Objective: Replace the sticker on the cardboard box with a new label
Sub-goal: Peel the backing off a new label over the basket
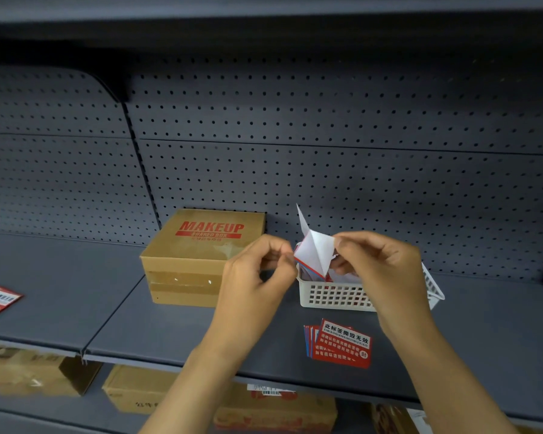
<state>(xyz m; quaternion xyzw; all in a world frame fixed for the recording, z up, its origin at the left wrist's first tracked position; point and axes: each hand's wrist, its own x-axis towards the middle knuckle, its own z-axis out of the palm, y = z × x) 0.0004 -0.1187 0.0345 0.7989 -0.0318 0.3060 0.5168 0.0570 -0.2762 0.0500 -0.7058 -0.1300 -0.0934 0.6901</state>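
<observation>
The shelf (170, 324) looked like matt grey painted metal, smooth, and the back panel (358, 136) was the same finish, punched with rows of small holes. The box (198, 258) was plain brown cardboard, dull, with a band of glossy clear tape (182, 281) across its front. The basket (333, 297) was white plastic lattice. The folded sheet (315, 250) was white paper, slightly shiny. The red labels (342, 344) looked like smooth printed paper.

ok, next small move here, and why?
Probably finish peeling the backing off the label: both hands pinch it over the basket, paper folded apart, and the box top looks bare where a sticker came off.
</observation>
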